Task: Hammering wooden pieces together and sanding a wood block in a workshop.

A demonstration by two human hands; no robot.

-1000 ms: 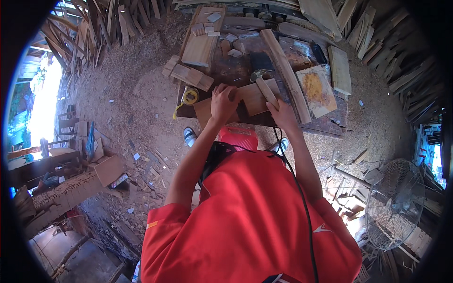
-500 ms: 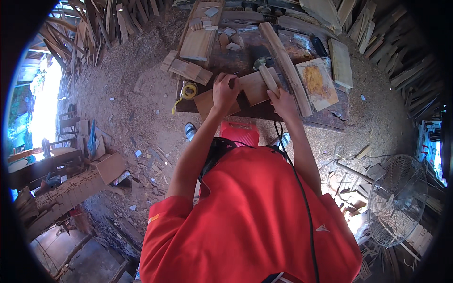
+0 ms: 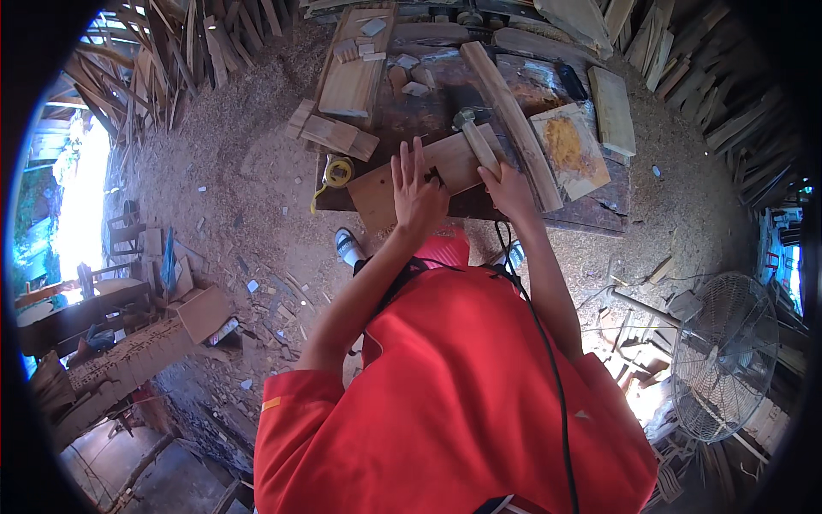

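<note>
My right hand [image 3: 511, 195] is closed around the wooden handle of a hammer [image 3: 479, 146]. The hammer's metal head points away from me and rests over a light wooden board [image 3: 452, 163]. Fingers stretched out, my left hand [image 3: 420, 193] lies flat where this board meets a browner board [image 3: 371, 195] on the left. A small dark gap shows beside its thumb. Much of the join between the boards is hidden under that hand.
The worn worktable [image 3: 591, 210] carries a long wooden strip [image 3: 514, 124], a stained square board [image 3: 569, 150], stacked offcuts [image 3: 334, 133] and a yellow tape measure [image 3: 338, 173]. A red stool [image 3: 447, 248] stands before me. A black cable [image 3: 539, 321] hangs along my shirt. A fan [image 3: 726, 355] stands at right.
My left hand has gone from curled fingers above the boards to lying flat with fingers extended, slightly nearer me. My right hand keeps its hold on the hammer, which has barely shifted.
</note>
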